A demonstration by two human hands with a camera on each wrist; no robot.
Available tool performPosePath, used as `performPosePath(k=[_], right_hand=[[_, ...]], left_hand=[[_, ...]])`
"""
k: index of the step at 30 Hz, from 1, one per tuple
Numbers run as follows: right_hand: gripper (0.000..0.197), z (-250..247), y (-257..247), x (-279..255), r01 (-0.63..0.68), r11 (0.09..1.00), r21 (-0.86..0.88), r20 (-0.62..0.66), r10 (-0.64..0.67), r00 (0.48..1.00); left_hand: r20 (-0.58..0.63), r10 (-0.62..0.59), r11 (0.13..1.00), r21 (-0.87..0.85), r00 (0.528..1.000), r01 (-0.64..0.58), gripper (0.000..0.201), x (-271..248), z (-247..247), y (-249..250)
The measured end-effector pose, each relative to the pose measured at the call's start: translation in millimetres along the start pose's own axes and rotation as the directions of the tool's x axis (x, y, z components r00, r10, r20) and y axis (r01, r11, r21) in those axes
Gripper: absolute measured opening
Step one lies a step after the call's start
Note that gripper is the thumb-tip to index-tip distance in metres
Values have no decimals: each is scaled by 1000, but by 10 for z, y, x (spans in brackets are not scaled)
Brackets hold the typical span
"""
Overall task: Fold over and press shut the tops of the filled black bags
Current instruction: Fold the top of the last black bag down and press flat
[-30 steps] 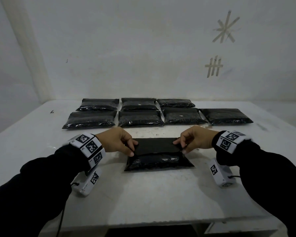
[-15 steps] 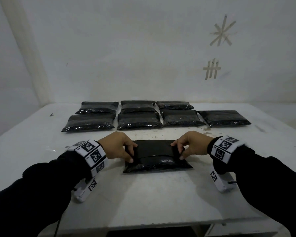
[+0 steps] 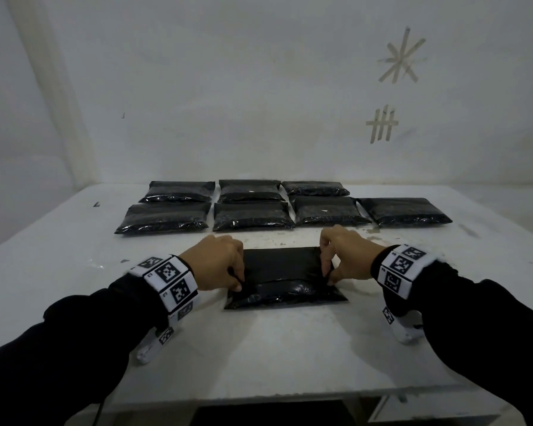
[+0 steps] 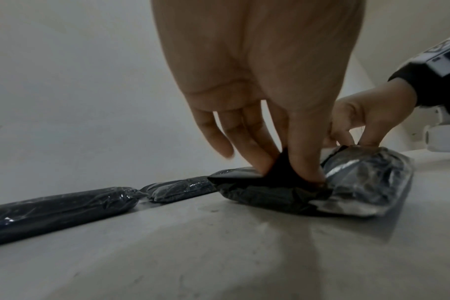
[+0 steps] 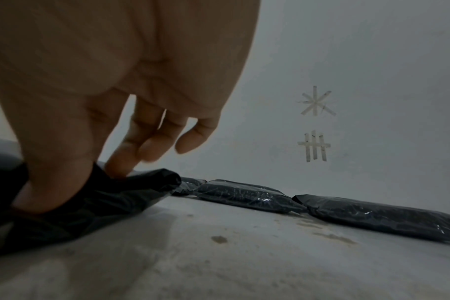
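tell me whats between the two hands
The folded top flap of the near bag spans the stretch between the left hand and the right hand; each pinches one end of it. The head view shows this.

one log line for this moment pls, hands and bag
step: folding top flap | left hand: pinches flap's left end | right hand: pinches right end | near bag: on table, flap folded over | seven bags: rows behind

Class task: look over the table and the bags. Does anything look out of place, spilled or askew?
Slightly: brownish stains mark the white table near the back bags, and that seventh bag sticks out right of the two rows. The bag being folded lies square.
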State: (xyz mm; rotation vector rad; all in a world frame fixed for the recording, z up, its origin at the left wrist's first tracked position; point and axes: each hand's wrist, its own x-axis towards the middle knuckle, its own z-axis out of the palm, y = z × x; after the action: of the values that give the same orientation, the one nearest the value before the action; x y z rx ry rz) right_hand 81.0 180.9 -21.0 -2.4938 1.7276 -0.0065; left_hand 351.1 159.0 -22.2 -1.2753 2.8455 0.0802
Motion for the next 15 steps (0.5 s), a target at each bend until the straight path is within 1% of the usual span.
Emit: performPosePath(k=[3, 7, 9, 10, 12, 14, 15], right_hand=[[14, -5, -23, -14, 16, 999, 29, 29, -17, 999], [14, -24, -43, -52, -18, 999, 34, 54, 17, 998], [14, -32, -55, -68, -25, 1000, 14, 56, 24, 998], [15, -35, -61, -73, -25, 1000, 6, 56, 25, 998], [17, -38, -70, -86, -14, 1000, 5, 62, 13, 998], [20, -41, -88, -110, -2, 1000, 4, 82, 2, 997], [21, -43, -102, -127, -1, 1000, 4, 86, 0, 996]], left_hand=[[42, -32, 996, -83, 999, 35, 20, 3, 7, -1], [56, -37, 995, -90, 998, 42, 13, -13, 5, 25], [54, -35, 996, -85, 998, 40, 14, -34, 1, 36], [46, -33, 995, -92, 998, 37, 18, -42, -3, 41], [41, -16, 996, -92, 999, 19, 35, -59, -10, 64], [67, 26, 999, -28, 997, -24, 49, -79, -21, 94], [78, 47, 999, 1, 996, -47, 52, -94, -25, 108]])
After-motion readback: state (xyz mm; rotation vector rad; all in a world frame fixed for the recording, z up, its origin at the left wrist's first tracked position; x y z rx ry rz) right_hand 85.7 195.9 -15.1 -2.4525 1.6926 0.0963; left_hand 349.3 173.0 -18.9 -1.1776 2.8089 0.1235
